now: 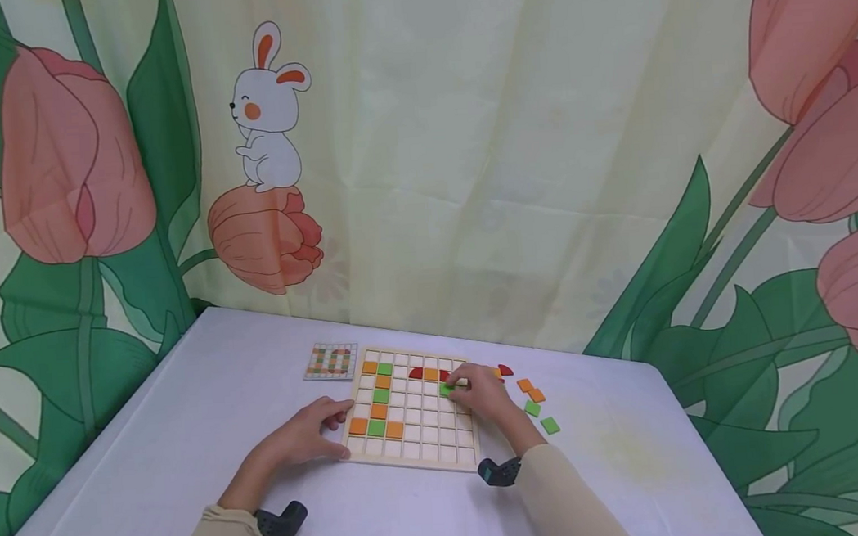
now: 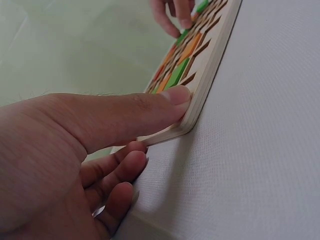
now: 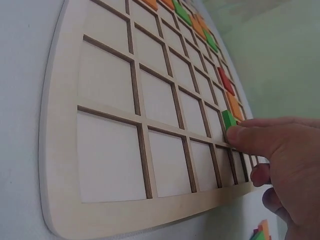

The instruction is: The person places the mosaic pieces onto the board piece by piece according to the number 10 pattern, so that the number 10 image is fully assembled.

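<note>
A wooden grid board [image 1: 420,449] lies on the white table, with orange, green and red tiles in some of its squares. My left hand [image 1: 308,429] holds the board's left edge. In the left wrist view its thumb [image 2: 145,112] presses on the frame at a corner, with the other fingers bent beside the edge. Over the board's right side, my right hand [image 1: 487,397] pinches a green tile [image 3: 228,120] between thumb and forefinger, beside an orange tile [image 3: 234,105] and a red tile [image 3: 225,80]. The pinched tile stands tilted at a square; its lower edge is partly hidden.
A small pattern card [image 1: 330,362] lies beyond the board's upper left corner. Loose orange tiles [image 1: 531,390], green tiles [image 1: 550,425] and a red rounded piece [image 1: 506,370] lie right of the board. A printed curtain [image 1: 459,151] hangs behind the table.
</note>
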`<state>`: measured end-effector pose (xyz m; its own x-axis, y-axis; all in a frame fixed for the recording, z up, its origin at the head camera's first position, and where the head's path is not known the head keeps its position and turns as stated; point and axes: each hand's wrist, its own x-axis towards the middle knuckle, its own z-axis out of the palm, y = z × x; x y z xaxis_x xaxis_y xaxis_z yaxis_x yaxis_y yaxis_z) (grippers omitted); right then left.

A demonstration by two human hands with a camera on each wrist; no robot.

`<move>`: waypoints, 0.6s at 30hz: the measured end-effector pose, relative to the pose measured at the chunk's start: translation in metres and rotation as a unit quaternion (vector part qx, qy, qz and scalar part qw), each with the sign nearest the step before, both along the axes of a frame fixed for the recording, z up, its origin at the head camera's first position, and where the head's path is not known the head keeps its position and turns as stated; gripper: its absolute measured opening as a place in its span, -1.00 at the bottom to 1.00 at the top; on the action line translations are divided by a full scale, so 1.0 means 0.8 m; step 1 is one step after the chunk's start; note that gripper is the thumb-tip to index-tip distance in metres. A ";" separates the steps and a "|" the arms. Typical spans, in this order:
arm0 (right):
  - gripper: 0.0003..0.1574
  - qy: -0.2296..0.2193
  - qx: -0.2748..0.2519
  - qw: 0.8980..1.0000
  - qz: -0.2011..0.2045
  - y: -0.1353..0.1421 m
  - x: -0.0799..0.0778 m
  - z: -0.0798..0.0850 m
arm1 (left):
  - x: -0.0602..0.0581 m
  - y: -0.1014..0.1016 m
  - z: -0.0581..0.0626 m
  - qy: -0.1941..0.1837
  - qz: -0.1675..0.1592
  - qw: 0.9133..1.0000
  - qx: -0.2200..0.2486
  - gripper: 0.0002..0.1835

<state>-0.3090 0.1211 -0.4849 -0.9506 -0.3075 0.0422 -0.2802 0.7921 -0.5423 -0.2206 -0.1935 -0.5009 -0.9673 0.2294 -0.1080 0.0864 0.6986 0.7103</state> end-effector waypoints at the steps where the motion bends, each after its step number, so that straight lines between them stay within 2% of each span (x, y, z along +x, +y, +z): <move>1: -0.87 0.005 0.004 1.000 0.004 0.000 -0.001 0.000 | 0.000 0.000 0.000 0.000 0.001 1.000 -0.001 -0.12; 8: -0.90 0.005 0.007 1.000 0.005 0.003 -0.005 -0.003 | 0.000 0.001 0.001 -0.001 0.002 1.000 -0.002 -0.12; 13: -0.89 -0.002 -0.013 1.000 0.002 0.005 -0.003 -0.006 | 0.000 0.001 0.001 -0.003 0.002 1.000 -0.004 -0.12; 18: -0.84 -0.025 -0.047 0.998 -0.023 0.008 0.002 -0.005 | 0.000 0.001 0.002 -0.003 0.004 1.000 -0.005 -0.11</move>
<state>-0.3076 0.1277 -0.4891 -0.9651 -0.2610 0.0204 -0.2157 0.7487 -0.6268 -0.2204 -0.1923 -0.4993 -0.9682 0.2215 -0.1163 0.0770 0.7062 0.7038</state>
